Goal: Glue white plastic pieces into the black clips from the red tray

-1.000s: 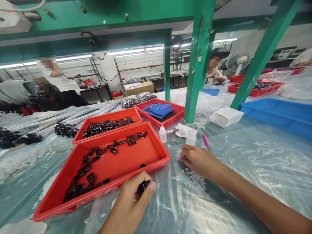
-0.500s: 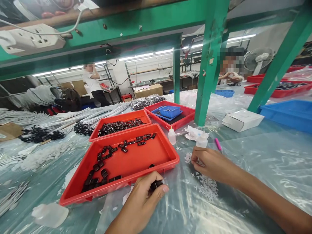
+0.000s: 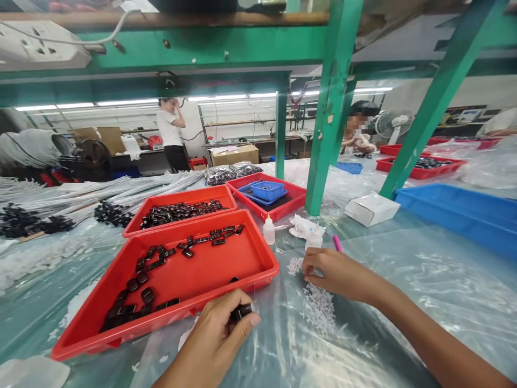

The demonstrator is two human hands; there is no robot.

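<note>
My left hand (image 3: 214, 334) is closed around a small glossy black plastic piece (image 3: 241, 311), just in front of the near red tray's rim. Fingertips pinched together, my right hand (image 3: 337, 274) rests over a scatter of tiny white plastic bits (image 3: 319, 310). Whatever is between those fingertips is hidden or too small to make out. Inside the near red tray (image 3: 226, 257) lie many similar black pieces (image 3: 147, 295), mostly along its left and far sides. A small dropper bottle (image 3: 269, 230) with a yellow tip stands by the tray's right corner.
Behind sits another red tray (image 3: 131, 225) heaped with black pieces, beside a red tray (image 3: 297, 202) holding blue trays. A green post (image 3: 321, 134) rises from the table. To the right are a white box (image 3: 371, 209), pink pen (image 3: 337, 243) and blue bin (image 3: 452, 210). Two people are beyond.
The camera has turned a little, so most things sit further left in view. My left hand still grips the black piece, and my right hand stays pinched at the white bits.
</note>
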